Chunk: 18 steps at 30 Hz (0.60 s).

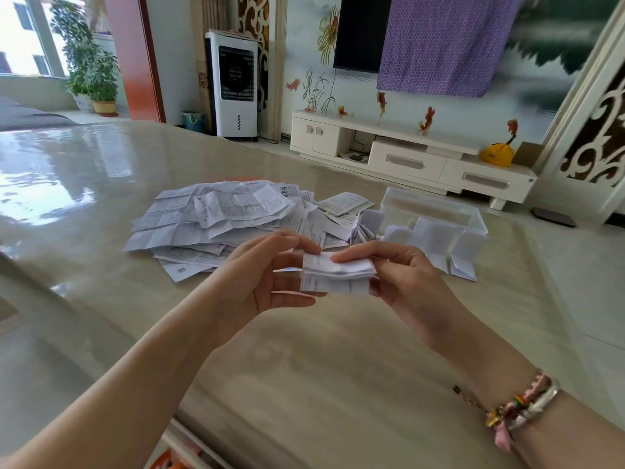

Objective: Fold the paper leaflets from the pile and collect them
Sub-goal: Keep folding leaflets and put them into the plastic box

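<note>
both hands pinching folded leaflet, left hand, right hand, print unreadable

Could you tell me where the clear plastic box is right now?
The clear plastic box sits on the table, right of the leaflet pile, beyond the right hand.

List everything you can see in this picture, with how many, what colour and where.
Table: one, glossy beige, foreground.
Leaflet pile: one, white, mid-table, left of the box.
Folded leaflet: one, white, held between both hands.
Plastic box: one, clear, on the table at right, folded white papers in and around it.
Air cooler: one, white, by the far wall.
TV cabinet: one, cream, under the wall screen.
Purple cloth: one, draped over the screen.
Yellow bag: one, on the cabinet.
Potted plant: green, by the window.
Left hand: pinching the leaflet.
Right hand: gripping the leaflet, bracelets at the wrist.
</note>
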Tool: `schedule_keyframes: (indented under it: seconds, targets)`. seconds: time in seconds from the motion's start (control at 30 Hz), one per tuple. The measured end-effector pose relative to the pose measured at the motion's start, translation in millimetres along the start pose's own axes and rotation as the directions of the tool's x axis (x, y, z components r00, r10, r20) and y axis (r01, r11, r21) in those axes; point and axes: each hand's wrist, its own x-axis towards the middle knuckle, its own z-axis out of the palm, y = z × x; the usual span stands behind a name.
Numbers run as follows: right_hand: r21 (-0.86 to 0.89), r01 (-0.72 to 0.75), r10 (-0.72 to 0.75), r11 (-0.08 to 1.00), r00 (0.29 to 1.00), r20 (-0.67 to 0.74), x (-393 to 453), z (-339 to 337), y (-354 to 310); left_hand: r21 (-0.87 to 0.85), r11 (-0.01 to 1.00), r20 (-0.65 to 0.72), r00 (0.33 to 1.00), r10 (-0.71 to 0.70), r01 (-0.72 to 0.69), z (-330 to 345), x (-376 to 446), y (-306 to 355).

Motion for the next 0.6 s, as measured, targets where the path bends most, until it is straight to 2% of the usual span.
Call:
schedule_keyframes:
  seconds: [0.07, 0.13, 0.27, 0.33, 0.5, 0.57, 0.6]
  targets:
    - [-0.11, 0.042, -0.047, 0.993, 0.998, -0.042, 0.4, 2.8, 2.7, 0.07, 0.998, -0.013, 1.0, 0.009, -0.008, 2.2, -0.2, -2.3]
    - [-0.14, 0.055, -0.059, 0.989, 0.998, -0.026, 0.0, 4.4, 1.7, 0.148, 0.988, -0.032, 0.998, 0.05, -0.045, 4.0, -0.9, -4.6]
    - [-0.137, -0.055, 0.067, 0.989, 0.994, 0.082, 1.1, -3.7, -6.7, 0.227, 0.97, -0.148, 0.981, 0.128, -0.093, 7.1, 4.1, -4.6]
    - [-0.157, -0.085, 0.098, 0.984, 0.992, 0.075, 2.1, -8.5, -6.8, 0.257, 0.96, -0.18, 0.97, 0.162, -0.112, 9.9, 8.6, -4.3]
    - [-0.133, -0.027, 0.007, 0.991, 0.988, -0.152, 3.8, -13.0, -2.5, 0.261, 0.954, -0.185, 0.963, 0.197, -0.145, 17.5, 21.9, -6.5]
    - [-0.106, 0.01, -0.034, 0.994, 0.973, -0.227, 4.5, -17.9, -1.8, 0.402, 0.898, -0.254, 0.92, 0.299, -0.181, 11.2, 32.0, -6.3]
    - [-0.082, 0.021, -0.04, 0.996, 0.97, -0.242, 4.9, -19.5, -1.3, 0.54, 0.82, -0.276, 0.88, 0.386, -0.191, 5.8, 36.8, -4.8]
